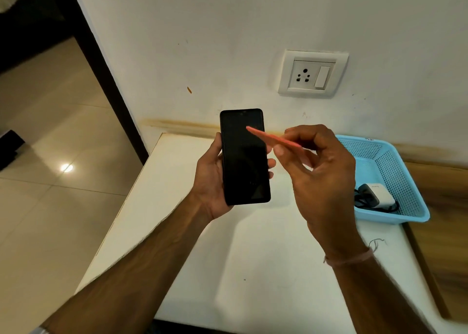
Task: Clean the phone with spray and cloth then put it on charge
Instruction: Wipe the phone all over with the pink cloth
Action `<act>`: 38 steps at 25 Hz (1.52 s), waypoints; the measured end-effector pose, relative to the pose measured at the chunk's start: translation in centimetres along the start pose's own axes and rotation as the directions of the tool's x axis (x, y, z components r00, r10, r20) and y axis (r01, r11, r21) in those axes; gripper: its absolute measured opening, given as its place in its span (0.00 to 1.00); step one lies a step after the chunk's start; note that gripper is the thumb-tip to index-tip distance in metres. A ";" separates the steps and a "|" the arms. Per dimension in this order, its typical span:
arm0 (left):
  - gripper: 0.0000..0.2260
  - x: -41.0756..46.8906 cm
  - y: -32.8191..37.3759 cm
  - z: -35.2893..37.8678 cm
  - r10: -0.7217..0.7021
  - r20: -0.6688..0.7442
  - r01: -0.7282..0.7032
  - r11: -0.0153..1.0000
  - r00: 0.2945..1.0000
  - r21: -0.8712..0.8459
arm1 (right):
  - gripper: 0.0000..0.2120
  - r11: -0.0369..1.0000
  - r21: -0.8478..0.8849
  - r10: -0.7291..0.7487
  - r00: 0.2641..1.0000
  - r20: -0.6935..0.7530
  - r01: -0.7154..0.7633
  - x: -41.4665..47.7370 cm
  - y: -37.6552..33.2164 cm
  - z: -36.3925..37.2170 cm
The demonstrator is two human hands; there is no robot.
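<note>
White table (pixel 253 270) stands against a white wall (pixel 202 30). Above it the left hand (pixel 211 181) grasps the black phone (pixel 244 161) by its edges, screen to the camera. Just right of the phone, the right hand (pixel 320 169) pinches a thin pink strip (pixel 268 137), blurred, whose tip lies over the screen. Further right of the phone sits a blue basket (pixel 395 161) with a charger (pixel 379 197).

The black flat glass phone (pixel 244 156) has a dark, plain face, and the thin pink cloth (pixel 273 137) is one soft colour. The light blue plastic basket (pixel 395 171) has rows of tiny holes all over, with a white boxy charger (pixel 383 197) and black cable (pixel 357 202) inside. The flat table top (pixel 228 257) and square wall socket (pixel 312 74) are white, and a yellow-brown stripe (pixel 182 126) marks the white wall (pixel 202 30)
</note>
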State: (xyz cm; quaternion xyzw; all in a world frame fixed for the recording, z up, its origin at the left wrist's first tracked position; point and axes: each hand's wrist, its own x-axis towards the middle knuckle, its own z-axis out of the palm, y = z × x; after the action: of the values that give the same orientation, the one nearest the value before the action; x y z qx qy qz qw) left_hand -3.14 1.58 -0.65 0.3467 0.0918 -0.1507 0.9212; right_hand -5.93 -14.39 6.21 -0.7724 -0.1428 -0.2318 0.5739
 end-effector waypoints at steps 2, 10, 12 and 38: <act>0.30 -0.2 0.1 -0.1 -0.014 0.050 0.014 1.000 0.999 -0.008 | 0.12 0.978 -0.111 -0.175 0.984 0.018 0.176 -0.2 0.7 -0.3; 0.29 0.3 0.0 -0.5 -0.014 0.056 0.014 1.000 0.998 -0.011 | 0.13 0.967 -0.177 -0.167 0.979 0.112 0.186 -1.9 4.1 0.0; 0.30 0.4 -0.1 -0.5 -0.027 0.078 0.029 0.999 0.997 -0.024 | 0.14 0.957 -0.190 -0.193 0.971 0.139 0.218 -2.0 4.6 0.0; 0.27 0.1 -0.8 0.3 0.012 0.269 0.028 0.989 0.963 -0.145 | 0.27 0.723 -0.580 -0.044 0.863 0.503 0.375 0.0 2.4 6.4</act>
State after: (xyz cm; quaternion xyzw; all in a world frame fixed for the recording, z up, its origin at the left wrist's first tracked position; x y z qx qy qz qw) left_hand -3.27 0.80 -0.94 0.2537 -0.0221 -0.1929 0.9476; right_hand -3.51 -9.02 2.76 -0.9341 -0.2710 -0.1448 0.1819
